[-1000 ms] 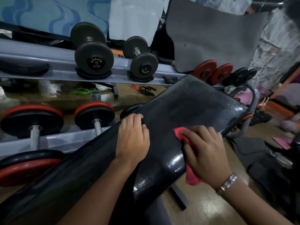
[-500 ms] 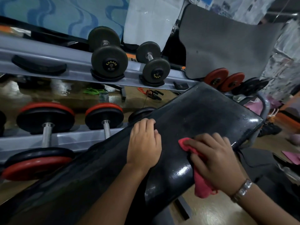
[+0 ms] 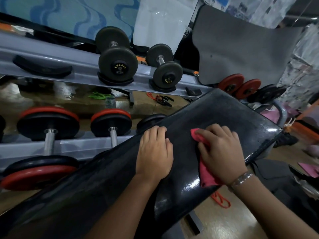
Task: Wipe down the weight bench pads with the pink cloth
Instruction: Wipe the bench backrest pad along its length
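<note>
— Pink cloth (image 3: 206, 171): where is it now?
— Bunched under the right hand (image 3: 222, 152), on the black pad (image 3: 233, 114). The fingers curl over it and press it down. One corner pokes out past the fingertips, and a tail trails back under the wrist to the pad's near edge.
— And a second ago?
— Then that hand sat lower, half over the near edge, with more cloth hanging off the side. It has since slid up onto the top face, so the stroke is climbing across the pad rather than following its rim.
— The other hand?
— The left hand (image 3: 155, 152) lies palm-down just beside the grip, fingers relaxed and reaching the far edge, holding nothing. It has kept its place while the cloth worked, so I read it as a brace.
— What does that mean for the job?
— The strip behind the grip, by the near edge, shines wet and looks done. Beyond the fingertips, toward the pad's end, droplets and specks still show, and the long stretch on the far side of the left hand looks dull. My guess is that this pad is early to midway, and the next passes belong beyond the grip, then past the brace.
</note>
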Available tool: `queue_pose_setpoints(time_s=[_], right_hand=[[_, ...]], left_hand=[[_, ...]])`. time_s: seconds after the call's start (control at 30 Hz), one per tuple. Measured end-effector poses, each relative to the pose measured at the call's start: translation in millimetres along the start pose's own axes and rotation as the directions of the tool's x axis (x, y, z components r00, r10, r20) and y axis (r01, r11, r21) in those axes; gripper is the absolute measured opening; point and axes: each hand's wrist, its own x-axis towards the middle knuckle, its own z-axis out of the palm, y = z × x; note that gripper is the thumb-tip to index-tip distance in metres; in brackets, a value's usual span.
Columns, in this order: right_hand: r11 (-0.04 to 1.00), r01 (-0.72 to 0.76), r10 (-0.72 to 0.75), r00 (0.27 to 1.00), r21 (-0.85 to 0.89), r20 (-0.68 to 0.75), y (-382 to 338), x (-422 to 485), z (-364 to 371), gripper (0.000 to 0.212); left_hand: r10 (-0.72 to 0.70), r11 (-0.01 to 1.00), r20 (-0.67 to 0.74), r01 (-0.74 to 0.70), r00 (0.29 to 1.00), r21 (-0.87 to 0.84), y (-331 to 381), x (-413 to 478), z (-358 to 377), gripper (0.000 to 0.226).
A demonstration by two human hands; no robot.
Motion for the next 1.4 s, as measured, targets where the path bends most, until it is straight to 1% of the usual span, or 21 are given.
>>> queue_pose_setpoints(time_s=[0.13,0.2,0.27,0.3,0.33,0.43,0.47,0.6,0.63,0.77,0.83,0.93,1.0,1.07,1.1,1.13,1.23,1.27,1.3,1.37,1.4], right_hand=[[0.984,0.175,-0.176,0.983,0.007,0.055,-9,-8,4,0.028],[0.991,0.128,-0.126,0.991,-0.042,0.047,0,5,4,0.03],[0.998,0.001,0.001,1.0,-0.064,0.024,2,23,6,0.029],[0.997,-0.034,0.034,0.999,-0.065,0.012,0,27,9,0.029],[0.997,-0.02,0.02,1.0,-0.071,0.003,-5,28,12,0.029],[0.987,0.147,-0.145,0.989,-0.067,0.029,-12,19,18,0.03],[0.984,0.162,-0.161,0.987,-0.071,0.027,-9,22,18,0.029],[0.994,0.011,-0.014,1.0,-0.112,-0.026,-4,57,26,0.028],[0.993,0.009,-0.012,1.0,-0.118,-0.025,-8,61,29,0.028],[0.972,0.226,-0.22,0.972,-0.069,0.086,-17,62,38,0.035],[0.973,0.2,-0.187,0.975,-0.113,0.121,-11,81,37,0.036],[0.978,0.062,-0.04,0.992,-0.2,0.116,-16,109,42,0.03],[0.971,0.11,-0.082,0.987,-0.213,0.136,-31,114,50,0.029],[0.967,0.22,-0.192,0.961,-0.129,0.198,-37,114,56,0.03],[0.967,0.24,-0.214,0.949,-0.09,0.23,-36,118,57,0.031],[0.97,0.229,-0.203,0.947,-0.08,0.248,-34,125,57,0.033],[0.976,0.144,-0.103,0.965,-0.162,0.239,-36,142,58,0.035],[0.971,0.163,-0.119,0.964,-0.176,0.236,-40,142,60,0.034],[0.963,0.216,-0.173,0.954,-0.162,0.244,-44,139,61,0.033],[0.939,0.34,-0.314,0.909,-0.049,0.273,-46,129,61,0.031],[0.933,0.359,-0.343,0.895,-0.005,0.285,-42,125,58,0.03]], left_hand=[[0.011,1.0,-0.006,-0.011,1.0,-0.003,-1,-1,0,0.03],[0.021,1.0,-0.018,-0.021,1.0,-0.002,-1,0,0,0.03],[0.016,1.0,-0.021,-0.016,1.0,-0.002,-1,1,1,0.029],[0.013,1.0,-0.019,-0.013,1.0,-0.003,-1,1,1,0.029],[0.012,1.0,-0.015,-0.012,1.0,-0.006,-1,0,1,0.029],[0.026,1.0,-0.01,-0.026,1.0,-0.009,-1,-1,0,0.03],[0.026,1.0,-0.01,-0.026,1.0,-0.009,-1,-1,0,0.03],[0.004,1.0,-0.012,-0.004,1.0,-0.004,-1,2,1,0.031],[0.003,1.0,-0.009,-0.003,1.0,-0.003,-1,2,1,0.031],[0.009,1.0,-0.006,-0.009,1.0,0.006,0,0,0,0.032],[0.005,1.0,-0.012,-0.005,1.0,0.009,0,2,0,0.03],[-0.004,1.0,-0.017,0.004,1.0,0.005,1,2,1,0.03],[-0.003,1.0,-0.011,0.003,1.0,0.002,1,1,1,0.029],[-0.003,1.0,-0.009,0.003,1.0,0.001,1,1,1,0.031],[-0.004,1.0,-0.01,0.004,1.0,0.001,1,1,0,0.032],[-0.006,1.0,-0.013,0.006,1.0,0.002,1,1,0,0.033],[-0.008,1.0,-0.022,0.008,1.0,-0.008,0,1,0,0.032],[-0.007,1.0,-0.022,0.007,1.0,-0.014,0,1,0,0.031],[-0.006,1.0,-0.022,0.006,1.0,-0.019,0,0,0,0.031],[-0.005,1.0,-0.024,0.004,1.0,-0.024,-1,0,0,0.03],[-0.003,1.0,-0.025,0.003,1.0,-0.027,-1,0,0,0.031]])
